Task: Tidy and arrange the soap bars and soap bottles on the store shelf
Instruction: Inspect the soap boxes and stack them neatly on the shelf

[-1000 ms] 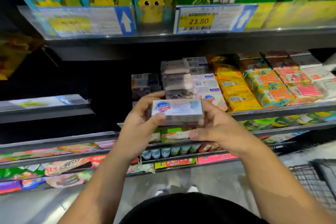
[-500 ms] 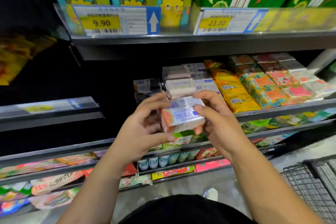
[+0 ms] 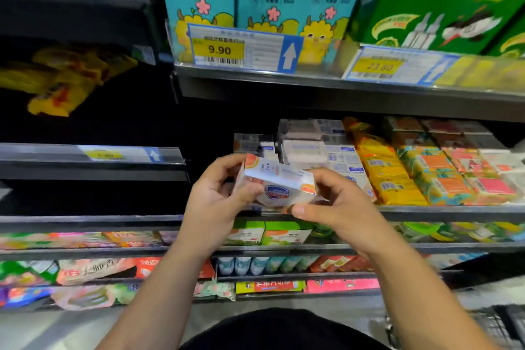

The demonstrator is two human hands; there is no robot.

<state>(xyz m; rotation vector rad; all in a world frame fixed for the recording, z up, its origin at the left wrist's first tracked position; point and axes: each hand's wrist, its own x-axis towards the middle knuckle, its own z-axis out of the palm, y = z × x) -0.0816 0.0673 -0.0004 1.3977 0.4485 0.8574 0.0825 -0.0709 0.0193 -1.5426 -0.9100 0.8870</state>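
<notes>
- White cardboard soap-bar box with a blue shield logo and orange fruit print, head view: it is held in the air between both hands and touches no shelf.
- Left hand: the fingers are curled round the box's left end, and the thumb is pressed on the front face beside the logo.
- Right hand: the thumb lies under the lower right corner and the fingers are curled at the right end, so both hands are clamped on the box.
- Just beyond the fingertips: stacked pale soap-bar boxes stand on the grey metal shelf. Rows of yellow wrapped packs lie to the right of the right-hand fingers.
- Progress (judgement): the rows behind look ordered. This box is still being oriented, and its placement on the stack is outstanding. No soap bottles are identifiable.
- Change over the last half second: the box has been rotated. The printed back panel faced up then; the logo face is now toward the camera. Both hands have kept their grip.
</notes>
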